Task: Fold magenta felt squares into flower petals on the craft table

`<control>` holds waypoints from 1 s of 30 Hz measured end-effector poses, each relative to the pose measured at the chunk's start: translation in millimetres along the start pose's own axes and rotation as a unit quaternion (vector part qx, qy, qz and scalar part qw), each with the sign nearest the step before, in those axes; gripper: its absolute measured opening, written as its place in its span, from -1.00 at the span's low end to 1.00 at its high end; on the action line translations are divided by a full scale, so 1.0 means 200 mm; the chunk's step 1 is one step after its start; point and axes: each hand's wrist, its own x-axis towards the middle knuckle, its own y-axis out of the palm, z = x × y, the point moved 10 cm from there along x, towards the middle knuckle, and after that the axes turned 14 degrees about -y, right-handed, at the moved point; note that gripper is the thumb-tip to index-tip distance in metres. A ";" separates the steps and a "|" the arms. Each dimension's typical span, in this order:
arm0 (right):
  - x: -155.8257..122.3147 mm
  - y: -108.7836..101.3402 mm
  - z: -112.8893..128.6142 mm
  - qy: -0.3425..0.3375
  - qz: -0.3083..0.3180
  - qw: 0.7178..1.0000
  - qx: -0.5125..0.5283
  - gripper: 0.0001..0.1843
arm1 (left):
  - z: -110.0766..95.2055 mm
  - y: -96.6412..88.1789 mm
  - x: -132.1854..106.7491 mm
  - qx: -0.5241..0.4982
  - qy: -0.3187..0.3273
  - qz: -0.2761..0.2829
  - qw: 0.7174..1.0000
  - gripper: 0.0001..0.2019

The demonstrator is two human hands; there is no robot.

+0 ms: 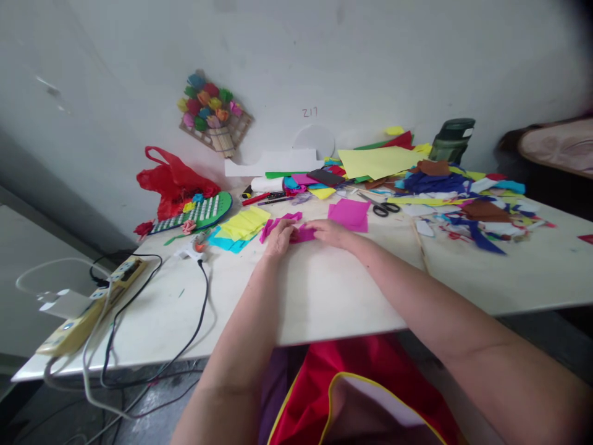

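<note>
Magenta crepe paper (303, 235) lies between my two hands at the middle of the table. My left hand (278, 239) bends its fingers over the left part of this paper and grips it; the fingertips are partly hidden. From the other side my right hand (332, 234) reaches in, palm down, fingers stretched out and their tips touching the paper's right end. Just beyond my right wrist rests a stack of magenta paper squares (349, 214). Left of my left hand are yellow paper squares (245, 222) over blue ones (230, 242).
Black scissors (386, 209) and a heap of coloured scraps (467, 207) lie at right. A glue gun (192, 248), cables and a power strip (92, 309) occupy the left. Behind are a red bag (169, 176), pens (273, 199) and a dark green bottle (449, 143).
</note>
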 end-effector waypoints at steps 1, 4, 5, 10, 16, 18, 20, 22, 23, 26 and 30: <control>0.00 -0.03 -0.05 0.020 -0.032 0.999 -0.010 -0.55 | 0.00 0.00 0.00 0.015 0.003 -0.003 1.000 -0.68; -0.02 -0.07 -0.15 0.049 -0.082 0.994 -0.062 -0.65 | -0.04 0.00 -0.02 0.082 0.043 -0.031 0.995 -0.71; -0.02 -0.08 -0.16 0.054 -0.088 0.992 -0.079 -0.66 | -0.06 0.00 -0.03 0.113 0.062 -0.045 0.991 -0.72; -0.01 -0.07 -0.15 0.042 -0.063 0.986 -0.150 -0.67 | -0.17 0.05 -0.11 0.234 0.121 -0.069 0.962 -0.79; -0.01 -0.07 -0.11 0.055 -0.026 0.980 -0.191 -0.62 | -0.18 0.08 -0.12 0.249 0.143 -0.056 0.956 -0.77; -0.01 -0.06 -0.12 0.067 -0.004 0.977 -0.202 -0.59 | -0.18 0.08 -0.12 0.247 0.148 -0.051 0.956 -0.76; -0.02 -0.05 -0.12 0.077 0.011 0.974 -0.212 -0.57 | -0.18 0.09 -0.11 0.255 0.151 -0.050 0.954 -0.75; -0.02 -0.05 -0.10 0.082 0.017 0.972 -0.220 -0.56 | -0.17 0.09 -0.11 0.273 0.155 -0.059 0.948 -0.74; -0.02 -0.05 -0.09 0.082 0.020 0.971 -0.223 -0.57 | -0.17 0.09 -0.10 0.284 0.157 -0.068 0.943 -0.74; -0.02 -0.05 -0.08 0.082 0.025 0.970 -0.225 -0.60 | -0.16 0.07 -0.09 0.319 0.149 -0.099 0.931 -0.71; -0.02 -0.04 -0.11 0.103 0.020 0.974 -0.201 -0.63 | -0.13 0.05 -0.06 0.353 0.112 -0.114 0.922 -0.67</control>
